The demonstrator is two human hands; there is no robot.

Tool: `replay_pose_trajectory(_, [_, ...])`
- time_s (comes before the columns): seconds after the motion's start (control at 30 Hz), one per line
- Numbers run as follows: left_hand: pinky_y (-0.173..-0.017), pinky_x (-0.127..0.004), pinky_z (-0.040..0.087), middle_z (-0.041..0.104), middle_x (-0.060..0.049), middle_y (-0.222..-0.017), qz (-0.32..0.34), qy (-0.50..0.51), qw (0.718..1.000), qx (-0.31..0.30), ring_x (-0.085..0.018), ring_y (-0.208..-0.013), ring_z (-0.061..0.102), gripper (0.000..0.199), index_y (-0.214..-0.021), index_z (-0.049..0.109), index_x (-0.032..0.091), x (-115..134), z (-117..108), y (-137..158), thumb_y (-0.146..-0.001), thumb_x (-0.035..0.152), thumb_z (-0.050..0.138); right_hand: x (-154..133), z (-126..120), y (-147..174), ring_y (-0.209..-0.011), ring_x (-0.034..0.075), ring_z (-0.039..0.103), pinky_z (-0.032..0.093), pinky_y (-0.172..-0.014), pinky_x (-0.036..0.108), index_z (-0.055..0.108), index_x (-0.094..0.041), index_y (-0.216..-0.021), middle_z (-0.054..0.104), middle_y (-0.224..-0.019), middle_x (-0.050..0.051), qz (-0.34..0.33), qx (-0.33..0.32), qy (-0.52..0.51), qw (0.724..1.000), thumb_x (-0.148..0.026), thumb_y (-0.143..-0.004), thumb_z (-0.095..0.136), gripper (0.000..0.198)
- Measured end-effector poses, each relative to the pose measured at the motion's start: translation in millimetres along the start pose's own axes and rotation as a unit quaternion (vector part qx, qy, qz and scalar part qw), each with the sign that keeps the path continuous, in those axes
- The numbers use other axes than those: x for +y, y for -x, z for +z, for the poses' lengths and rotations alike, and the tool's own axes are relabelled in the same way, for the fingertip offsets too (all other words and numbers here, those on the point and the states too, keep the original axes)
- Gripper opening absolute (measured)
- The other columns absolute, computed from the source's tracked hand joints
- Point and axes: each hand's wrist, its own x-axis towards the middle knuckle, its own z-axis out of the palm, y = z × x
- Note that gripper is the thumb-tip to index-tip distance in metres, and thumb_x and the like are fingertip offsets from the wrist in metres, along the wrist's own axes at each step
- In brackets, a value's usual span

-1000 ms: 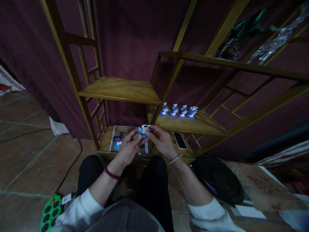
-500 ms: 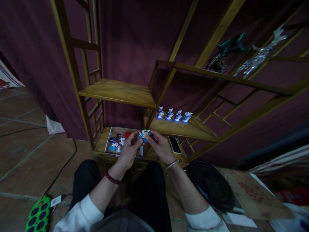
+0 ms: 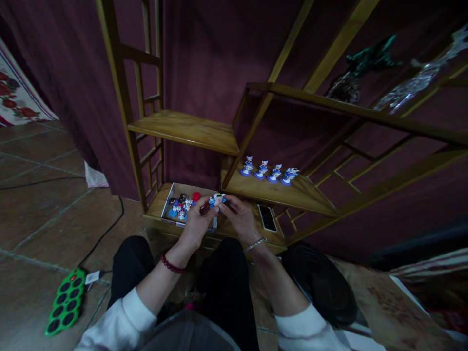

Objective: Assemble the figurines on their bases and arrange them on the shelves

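Between my two hands is a small blue and white figurine [image 3: 218, 199], held by the fingertips in front of the low shelf. My left hand [image 3: 199, 222] pinches its left side, and my right hand [image 3: 239, 219] grips its right side. Just left of my left hand, an open cardboard box [image 3: 167, 202] holds several small figurines [image 3: 183, 207] in blue, white, black and red. On the shelf board [image 3: 263, 190] beyond my right hand, several blue and white figurines [image 3: 261, 170] stand upright in a row on round purple bases.
A phone [image 3: 267, 217] lies on the low board right of my right hand. Above are a wooden shelf [image 3: 183, 130] and dark green [image 3: 373, 61] and clear [image 3: 417, 85] ornaments. A green power strip [image 3: 66, 301] with a cord lies on the tiled floor, left. A round black object [image 3: 318, 282] is at right.
The view has shifted, so the shelves appear slightly right and higher. Both hands still hold the figurine, which looks turned a little, with less of its blue underside showing.
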Motion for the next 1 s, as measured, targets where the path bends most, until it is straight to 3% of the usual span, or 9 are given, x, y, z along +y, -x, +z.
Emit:
replay_pose_trajectory(0.4, [-0.066,-0.025,0.046,0.065,0.0,-0.075,-0.004,-0.028,0.998,0.048,-0.012,-0.067,0.057,0.029,-0.08,0.067,0.016,-9,3,4,-0.054,0.026,0.076,2,-5,5,-0.089,0.018,0.061,0.049,-0.082,0.032,0.064,-0.021,-0.092,0.068,-0.093,0.002,-0.004,-0.034,0.023,0.999,-0.036,-0.07,0.064,0.027])
replay_pose_trajectory(0.57, [-0.073,-0.024,0.045,0.067,-0.001,-0.084,0.01,-0.027,1.0,0.012,-0.012,-0.075,0.059,0.028,-0.086,0.067,0.018,-6,9,9,-0.059,0.025,0.073,2,-12,6,-0.091,0.018,0.061,0.048,-0.084,0.032,0.063,-0.021,-0.095,0.067,-0.095,0.001,-0.014,-0.01,0.018,1.0,-0.036,-0.072,0.063,0.028])
replay_pose_trajectory(0.73, [-0.079,-0.025,0.044,0.067,-0.001,-0.091,0.005,-0.04,0.999,-0.036,-0.014,-0.083,0.06,0.042,-0.099,0.063,0.02,-7,15,7,-0.059,0.019,0.073,6,-26,7,-0.094,0.018,0.061,0.048,-0.086,0.034,0.062,-0.022,-0.099,0.066,-0.101,0.002,-0.007,-0.002,0.007,1.0,-0.036,-0.073,0.062,0.03])
replay_pose_trajectory(1.0, [-0.078,-0.027,0.044,0.067,-0.002,-0.087,0.033,-0.065,0.995,-0.067,-0.015,-0.081,0.059,0.034,-0.095,0.063,0.018,-20,20,-1,-0.062,0.022,0.071,2,-40,10,-0.096,0.019,0.061,0.047,-0.09,0.037,0.062,-0.024,-0.101,0.067,-0.102,0.002,-0.02,-0.013,0.031,0.999,-0.036,-0.073,0.062,0.031])
